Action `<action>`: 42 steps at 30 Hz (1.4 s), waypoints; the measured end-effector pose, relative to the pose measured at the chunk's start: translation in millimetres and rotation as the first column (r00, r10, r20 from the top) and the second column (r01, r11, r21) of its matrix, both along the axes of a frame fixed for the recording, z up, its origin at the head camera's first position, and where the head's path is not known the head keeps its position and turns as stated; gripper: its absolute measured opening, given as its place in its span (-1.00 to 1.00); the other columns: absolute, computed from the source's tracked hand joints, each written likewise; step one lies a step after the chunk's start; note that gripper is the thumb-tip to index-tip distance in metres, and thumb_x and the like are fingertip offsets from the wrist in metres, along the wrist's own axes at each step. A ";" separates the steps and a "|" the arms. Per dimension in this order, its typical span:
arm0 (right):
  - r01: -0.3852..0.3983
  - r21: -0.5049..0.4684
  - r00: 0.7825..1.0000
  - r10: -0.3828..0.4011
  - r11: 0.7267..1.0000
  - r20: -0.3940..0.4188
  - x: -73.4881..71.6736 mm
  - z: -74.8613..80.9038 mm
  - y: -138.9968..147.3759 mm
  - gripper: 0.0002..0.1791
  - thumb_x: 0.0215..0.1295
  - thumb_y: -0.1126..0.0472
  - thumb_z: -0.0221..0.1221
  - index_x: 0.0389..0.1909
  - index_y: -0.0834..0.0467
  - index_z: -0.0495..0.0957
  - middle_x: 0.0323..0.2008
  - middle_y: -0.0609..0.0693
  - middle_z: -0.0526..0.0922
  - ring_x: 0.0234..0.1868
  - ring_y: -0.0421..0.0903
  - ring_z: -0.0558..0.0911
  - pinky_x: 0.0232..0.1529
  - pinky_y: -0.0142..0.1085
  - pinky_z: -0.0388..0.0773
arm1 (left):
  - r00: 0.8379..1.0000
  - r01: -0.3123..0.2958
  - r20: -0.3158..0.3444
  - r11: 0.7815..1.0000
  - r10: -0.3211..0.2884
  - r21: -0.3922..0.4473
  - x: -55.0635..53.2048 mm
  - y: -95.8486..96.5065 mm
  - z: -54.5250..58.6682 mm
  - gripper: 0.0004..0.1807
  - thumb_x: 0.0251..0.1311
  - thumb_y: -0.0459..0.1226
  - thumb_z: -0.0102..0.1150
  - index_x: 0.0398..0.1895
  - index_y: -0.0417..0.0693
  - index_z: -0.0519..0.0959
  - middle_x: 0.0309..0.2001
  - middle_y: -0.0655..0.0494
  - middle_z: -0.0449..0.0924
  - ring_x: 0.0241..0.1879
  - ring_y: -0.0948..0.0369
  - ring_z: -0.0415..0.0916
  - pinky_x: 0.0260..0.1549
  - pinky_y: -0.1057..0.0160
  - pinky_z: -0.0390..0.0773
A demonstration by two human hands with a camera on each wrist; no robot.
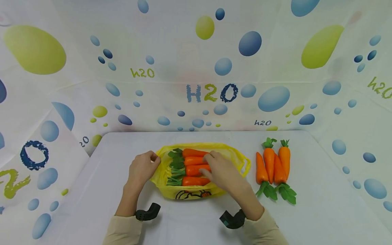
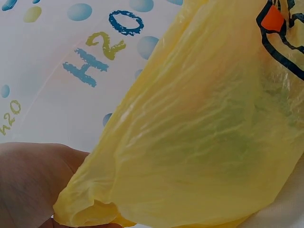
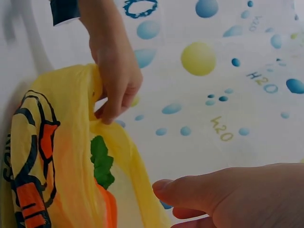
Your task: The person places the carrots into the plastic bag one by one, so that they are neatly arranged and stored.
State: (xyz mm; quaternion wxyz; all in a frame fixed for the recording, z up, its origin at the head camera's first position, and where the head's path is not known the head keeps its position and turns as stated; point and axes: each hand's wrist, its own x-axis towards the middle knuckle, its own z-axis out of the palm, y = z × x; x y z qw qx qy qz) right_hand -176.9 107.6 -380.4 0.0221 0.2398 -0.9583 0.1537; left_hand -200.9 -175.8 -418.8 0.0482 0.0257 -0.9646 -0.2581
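Observation:
A yellow plastic bag (image 1: 166,191) lies spread on the table, its mouth facing up. Inside it several orange toy carrots (image 1: 193,181) rest side by side, leafy ends to the left. My left hand (image 1: 143,166) pinches the bag's left rim; in the left wrist view the yellow film (image 2: 190,142) bunches at the fingers. Over the right ends of the carrots hovers my right hand (image 1: 225,172), thumb and fingers apart. In the right wrist view its thumb (image 3: 185,190) stands beside the bag's edge with nothing gripped.
To the right of the bag lie several more carrots (image 1: 269,163), some leaf end up, others leaf end down. The bag's handle loop (image 1: 247,166) sticks out toward them. A white cloth with blue and green spots hangs behind the table (image 1: 324,204).

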 end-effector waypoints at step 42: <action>0.261 -0.103 0.965 -0.264 0.960 -0.010 -11.8 28.0 56.1 -0.59 0.39 0.01 0.20 0.13 0.16 0.52 -0.04 0.10 0.61 -0.10 0.01 0.60 -0.03 -0.11 0.66 | 1.000 0.004 0.004 1.000 -0.004 -0.007 -0.4 0.2 -1.0 -0.72 0.32 -0.15 0.09 -0.20 -0.20 0.63 -0.24 -0.10 0.72 -0.46 0.13 0.49 -0.48 0.24 0.50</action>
